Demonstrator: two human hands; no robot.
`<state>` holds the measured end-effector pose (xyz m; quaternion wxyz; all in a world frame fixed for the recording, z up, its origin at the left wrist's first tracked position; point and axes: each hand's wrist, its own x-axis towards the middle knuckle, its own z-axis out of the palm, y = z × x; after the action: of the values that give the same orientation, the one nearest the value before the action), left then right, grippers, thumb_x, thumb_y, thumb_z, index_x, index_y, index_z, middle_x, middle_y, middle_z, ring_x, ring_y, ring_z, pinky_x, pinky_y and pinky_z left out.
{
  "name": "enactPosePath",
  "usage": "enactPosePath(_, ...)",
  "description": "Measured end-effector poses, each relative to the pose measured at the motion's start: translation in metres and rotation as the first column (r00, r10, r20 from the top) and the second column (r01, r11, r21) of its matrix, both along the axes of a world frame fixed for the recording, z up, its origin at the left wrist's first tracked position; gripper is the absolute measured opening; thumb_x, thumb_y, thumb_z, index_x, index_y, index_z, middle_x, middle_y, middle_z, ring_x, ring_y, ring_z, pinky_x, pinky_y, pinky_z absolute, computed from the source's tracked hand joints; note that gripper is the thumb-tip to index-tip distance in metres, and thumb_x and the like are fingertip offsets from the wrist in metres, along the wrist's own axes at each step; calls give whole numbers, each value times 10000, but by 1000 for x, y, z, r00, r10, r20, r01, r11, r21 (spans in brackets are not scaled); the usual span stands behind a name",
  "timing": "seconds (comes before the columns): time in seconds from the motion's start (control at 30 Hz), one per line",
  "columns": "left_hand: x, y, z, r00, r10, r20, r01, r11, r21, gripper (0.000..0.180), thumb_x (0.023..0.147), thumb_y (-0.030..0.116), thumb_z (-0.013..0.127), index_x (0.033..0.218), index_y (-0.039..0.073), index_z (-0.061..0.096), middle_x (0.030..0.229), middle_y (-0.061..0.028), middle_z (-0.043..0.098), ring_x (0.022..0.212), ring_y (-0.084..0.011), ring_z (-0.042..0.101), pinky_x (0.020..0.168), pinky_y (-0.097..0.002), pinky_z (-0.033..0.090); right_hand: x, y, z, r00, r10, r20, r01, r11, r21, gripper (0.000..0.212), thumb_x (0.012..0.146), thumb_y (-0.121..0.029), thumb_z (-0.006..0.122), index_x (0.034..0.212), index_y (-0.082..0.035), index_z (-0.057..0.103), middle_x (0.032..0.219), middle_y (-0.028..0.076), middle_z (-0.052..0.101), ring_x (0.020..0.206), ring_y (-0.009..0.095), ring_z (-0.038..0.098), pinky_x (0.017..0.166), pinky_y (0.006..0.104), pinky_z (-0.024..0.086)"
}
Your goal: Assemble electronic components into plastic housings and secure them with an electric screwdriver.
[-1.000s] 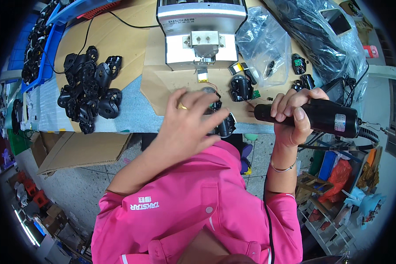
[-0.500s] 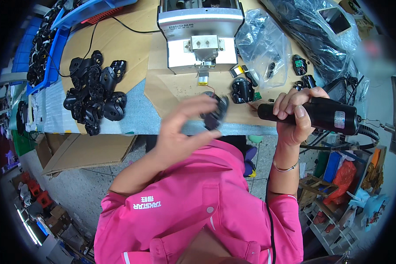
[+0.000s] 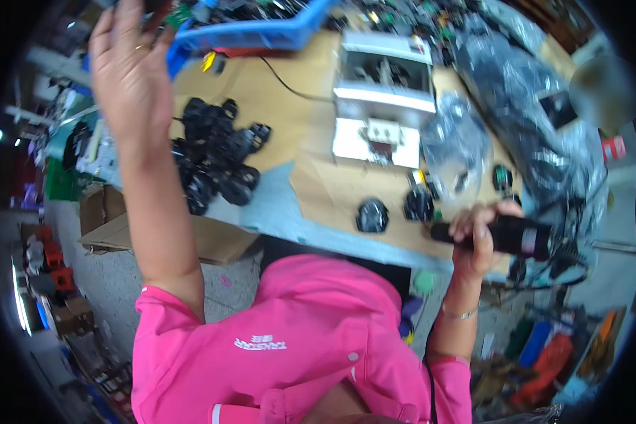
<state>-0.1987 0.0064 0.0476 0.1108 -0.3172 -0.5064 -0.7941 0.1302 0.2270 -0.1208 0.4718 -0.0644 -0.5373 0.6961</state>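
My left hand (image 3: 133,81) is raised at the upper left beside the blue bin. A small green circuit board (image 3: 179,15) with dark parts seems pinched at its thumb side; the fingertips are partly cut off. Just below the bin shows a yellow battery-like piece (image 3: 209,61), blurred. Closed round a black electric screwdriver (image 3: 521,237), my right hand (image 3: 476,230) is over the bench's right front, the tool's tip pointing left. A black rounded plastic shell (image 3: 372,215) lies left of that tip. Another black shell (image 3: 418,203) sits slightly farther back.
A silver and white machine (image 3: 383,134) stands mid-bench. Black plastic parts (image 3: 215,155) are heaped at the left, near the blue bin (image 3: 261,34). Clear plastic bags (image 3: 456,138) and a large wrapped bundle (image 3: 523,92) occupy the right. A flattened carton (image 3: 212,239) is below the bench edge.
My left hand has swung from the front middle of the bench to the upper left. The black shell it was at stays on the bench. The whole view has shifted; my right hand still grips the screwdriver.
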Motion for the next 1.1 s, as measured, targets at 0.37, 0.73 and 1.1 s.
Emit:
enactPosePath(0.37, -159, 42, -33, 905, 358, -232, -408, 884, -229, 423, 849, 161, 766, 1186, 11, 559, 1134, -118, 622, 951, -164, 656, 777, -261, 525, 6, -12, 11, 998, -59, 19, 59, 998, 9, 416, 847, -65, 673, 1148, -46, 388, 654, 60, 518, 482, 159, 491, 483, 302, 471)
enactPosePath(0.73, -150, 67, -94, 756, 117, -644, -653, 78, -753, 420, 847, 357, 694, 1223, 199, 592, 1162, -103, 671, 1117, -308, 617, 899, -507, 468, 0, -24, 19, 999, -30, 30, 30, 1000, 11, 426, 860, -65, 645, 1186, -53, 373, 679, 67, 503, 531, 168, 499, 510, 313, 481)
enactPosePath(1.1, 22, 54, -70, 938, 263, -224, -326, 890, -318, 498, 871, 180, 705, 1315, 43, 525, 1289, -134, 593, 1201, -260, 562, 1031, -369, 421, -58, -39, 37, 982, -18, -188, 21, 1000, 15, 444, 883, -115, 598, 1264, -68, 375, 718, 60, 501, 538, 169, 487, 525, 347, 481)
